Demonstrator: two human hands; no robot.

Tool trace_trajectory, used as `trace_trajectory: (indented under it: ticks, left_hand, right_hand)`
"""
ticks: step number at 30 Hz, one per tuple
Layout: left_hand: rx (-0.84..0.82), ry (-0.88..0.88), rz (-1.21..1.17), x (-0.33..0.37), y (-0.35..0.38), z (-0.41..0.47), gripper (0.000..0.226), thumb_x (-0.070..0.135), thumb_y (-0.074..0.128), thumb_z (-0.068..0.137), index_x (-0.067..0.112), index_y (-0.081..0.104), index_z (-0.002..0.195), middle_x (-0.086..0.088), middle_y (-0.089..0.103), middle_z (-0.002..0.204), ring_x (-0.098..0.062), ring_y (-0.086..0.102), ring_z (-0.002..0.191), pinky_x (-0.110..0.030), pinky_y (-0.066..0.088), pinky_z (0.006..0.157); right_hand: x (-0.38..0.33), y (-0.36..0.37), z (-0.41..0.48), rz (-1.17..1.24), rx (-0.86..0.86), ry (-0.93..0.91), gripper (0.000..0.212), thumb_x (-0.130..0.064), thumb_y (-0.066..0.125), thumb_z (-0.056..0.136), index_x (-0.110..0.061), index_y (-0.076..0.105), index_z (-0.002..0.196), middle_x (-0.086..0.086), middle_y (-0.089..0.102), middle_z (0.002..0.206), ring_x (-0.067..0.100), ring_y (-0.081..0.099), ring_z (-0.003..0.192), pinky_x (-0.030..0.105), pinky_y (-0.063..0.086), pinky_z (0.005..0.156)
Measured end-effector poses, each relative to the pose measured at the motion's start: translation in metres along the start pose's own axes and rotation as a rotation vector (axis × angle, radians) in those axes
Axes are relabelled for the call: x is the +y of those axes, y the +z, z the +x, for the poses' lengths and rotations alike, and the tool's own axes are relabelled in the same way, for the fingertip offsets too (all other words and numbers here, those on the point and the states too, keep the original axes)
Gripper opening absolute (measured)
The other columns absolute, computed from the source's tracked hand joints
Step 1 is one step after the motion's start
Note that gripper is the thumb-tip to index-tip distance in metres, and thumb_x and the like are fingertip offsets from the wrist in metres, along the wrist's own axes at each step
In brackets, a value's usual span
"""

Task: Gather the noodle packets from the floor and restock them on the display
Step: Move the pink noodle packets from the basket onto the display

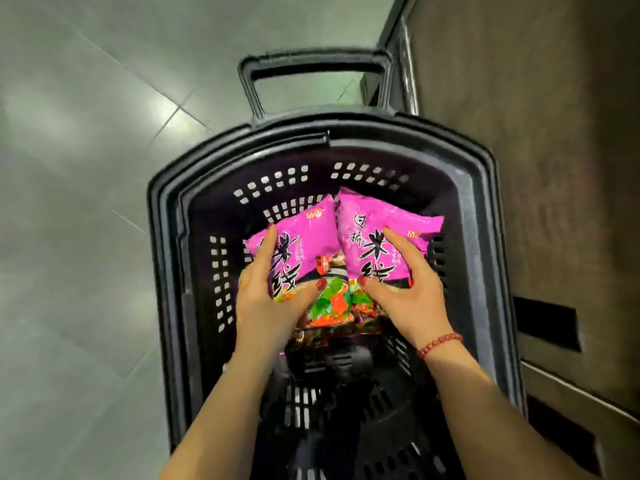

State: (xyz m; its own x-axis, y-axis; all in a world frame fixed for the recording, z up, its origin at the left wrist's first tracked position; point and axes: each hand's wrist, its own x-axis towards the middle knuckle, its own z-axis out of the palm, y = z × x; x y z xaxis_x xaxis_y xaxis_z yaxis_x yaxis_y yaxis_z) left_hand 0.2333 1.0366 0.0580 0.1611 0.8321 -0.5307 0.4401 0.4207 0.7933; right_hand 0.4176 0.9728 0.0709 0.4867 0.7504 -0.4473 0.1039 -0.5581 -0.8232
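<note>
Left hand [266, 299]: thumb and fingers curled round one pink noodle packet [311, 233]. Right hand [405, 292]: grips second pink packet [398, 216], touching the first. Both packets are inside the black basket [166, 237] around my hands, with grey floor tiles [69, 168] beyond it.

Single head-worn wide-angle view, steeply downward, close above the black basket [398, 133]

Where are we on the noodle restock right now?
Done: no packets show on the visible floor. In hand: left hand holds the left packet, right hand the right packet, both inside the black basket. Left: the restocking itself; neither packet is shelved yet.
</note>
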Motion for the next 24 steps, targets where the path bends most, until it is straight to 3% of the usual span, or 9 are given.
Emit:
trace_trajectory:
  ticks: [5,8,11,14,17,21,24]
  left_hand:
    - [-0.160,0.173,-0.018,0.074,-0.053,-0.048,0.094,0.045,0.084,0.066,0.064,0.028,0.139,0.030,0.041,0.141,-0.001,0.038,0.136,-0.045,0.036,0.113]
    - [-0.238,0.267,-0.014,0.128,-0.093,-0.086,0.088,0.049,0.078,0.067,0.058,0.032,0.141,0.026,0.041,0.145,-0.001,0.039,0.136,-0.041,0.035,0.113]
    - [-0.281,0.318,-0.034,0.178,-0.132,-0.127,0.078,0.046,0.079,0.065,0.051,0.046,0.135,0.018,0.049,0.143,-0.006,0.045,0.134,-0.046,0.037,0.112]
    - [-0.318,0.353,-0.075,0.224,-0.163,-0.167,0.074,0.055,0.084,0.060,0.052,0.055,0.127,0.008,0.057,0.137,-0.018,0.054,0.127,-0.054,0.041,0.107]
    - [-0.372,0.387,-0.086,0.265,-0.183,-0.204,0.076,0.058,0.085,0.057,0.049,0.057,0.126,0.004,0.060,0.134,-0.021,0.057,0.123,-0.054,0.043,0.104]
    - [-0.417,0.459,-0.104,0.312,-0.198,-0.243,0.080,0.064,0.087,0.048,0.052,0.059,0.122,0.007,0.062,0.130,-0.019,0.061,0.118,-0.052,0.048,0.099]
    - [-0.463,0.524,-0.062,0.340,-0.194,-0.264,0.080,0.062,0.086,0.050,0.053,0.058,0.124,0.011,0.059,0.132,-0.018,0.058,0.122,-0.052,0.047,0.100]
  right_hand:
    - [-0.083,-0.029,-0.064,0.028,0.081,-0.042,0.074,-0.003,0.080,0.074,-0.048,0.051,0.125,-0.024,0.052,0.133,-0.015,0.039,0.125,0.017,0.043,0.098]
    - [-0.147,-0.048,-0.110,0.111,0.112,-0.090,0.072,0.005,0.077,0.074,-0.039,0.052,0.125,-0.023,0.053,0.131,-0.018,0.041,0.121,0.009,0.047,0.087]
    - [-0.204,-0.065,-0.164,0.196,0.162,-0.114,0.073,0.010,0.075,0.073,-0.040,0.054,0.122,-0.029,0.055,0.126,-0.011,0.050,0.119,0.013,0.052,0.079]
    - [-0.253,-0.077,-0.219,0.244,0.234,-0.156,0.076,0.010,0.076,0.072,-0.044,0.057,0.122,-0.015,0.055,0.132,-0.003,0.055,0.116,0.017,0.054,0.076]
    - [-0.293,-0.088,-0.266,0.260,0.309,-0.208,0.076,0.010,0.076,0.071,-0.045,0.057,0.120,-0.012,0.055,0.129,-0.008,0.055,0.111,0.014,0.053,0.073]
    - [-0.326,-0.110,-0.315,0.317,0.377,-0.227,0.071,-0.008,0.078,0.067,-0.045,0.059,0.124,0.003,0.061,0.125,0.007,0.052,0.085,0.017,0.051,0.061]
    - [-0.342,-0.133,-0.343,0.325,0.434,-0.233,0.068,0.000,0.079,0.071,-0.038,0.059,0.125,0.009,0.063,0.117,0.000,0.055,0.069,0.014,0.048,0.059]
